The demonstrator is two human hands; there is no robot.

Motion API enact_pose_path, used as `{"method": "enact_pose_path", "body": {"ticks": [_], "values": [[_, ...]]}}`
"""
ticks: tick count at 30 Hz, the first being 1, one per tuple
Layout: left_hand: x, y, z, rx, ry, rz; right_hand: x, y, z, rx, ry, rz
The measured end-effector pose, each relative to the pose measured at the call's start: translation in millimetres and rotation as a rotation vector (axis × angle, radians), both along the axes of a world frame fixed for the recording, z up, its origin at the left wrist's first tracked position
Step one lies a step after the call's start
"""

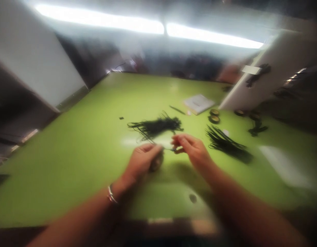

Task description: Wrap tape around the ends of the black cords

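My left hand [143,158], with a bracelet at the wrist, is closed on a thin dark wire [166,148]. A dark, rounded thing [156,163], too blurred to name, shows under its fingers. On the other side, my right hand [190,147] pinches the same wire near a small dark end. The wire spans the short gap between both hands. Just beyond them, a bundle of black wires [158,126] lies on the green table [83,154]. A second bundle of black wires [227,144] rests right of my right hand.
Rolls of tape [214,119] sit at the right, near a notepad [199,104] and a dark pen [177,109]. A small black piece [121,118] lies left of the wires. White panels [261,75] stand at both sides, and a round dark spot [192,198] marks the front.
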State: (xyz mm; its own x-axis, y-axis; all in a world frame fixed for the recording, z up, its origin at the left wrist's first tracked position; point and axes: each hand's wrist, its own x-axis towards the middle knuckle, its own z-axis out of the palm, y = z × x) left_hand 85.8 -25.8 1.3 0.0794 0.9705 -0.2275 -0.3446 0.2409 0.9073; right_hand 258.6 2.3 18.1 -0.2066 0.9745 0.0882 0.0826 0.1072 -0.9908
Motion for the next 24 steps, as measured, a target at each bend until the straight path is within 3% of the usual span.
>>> {"method": "enact_pose_path", "body": {"ticks": [3, 7, 11, 14, 19, 21, 24], "values": [[0.0, -0.3, 0.2, 0.017, -0.029, -0.009, 6.9, 6.2, 4.2, 0.011, 0.022, -0.081], [-1.9, -0.2, -1.0, 0.037, 0.012, -0.023, -3.8, -2.0, 5.7, 0.136, -0.209, -0.022], [-0.7, -1.5, -0.4, 0.049, 0.051, -0.033, -17.6, -12.3, -2.7, 0.3, -0.297, -0.019], [2.9, -2.3, 0.1, 0.022, 0.033, -0.019, -17.5, -12.4, -11.1, 0.553, -0.369, -0.062], [3.4, 1.3, -2.9, -0.078, -0.066, -0.082, -7.1, -7.1, -12.9, 1.141, -0.73, -0.018], [1.2, 3.0, -4.9, -0.112, -0.102, -0.117, -4.0, -6.1, -9.9, 1.275, -0.811, 0.06], [-1.9, 4.2, -8.0, -0.111, -0.069, -0.17, -2.7, -6.3, -7.4, 1.349, -0.833, 0.155]]}}
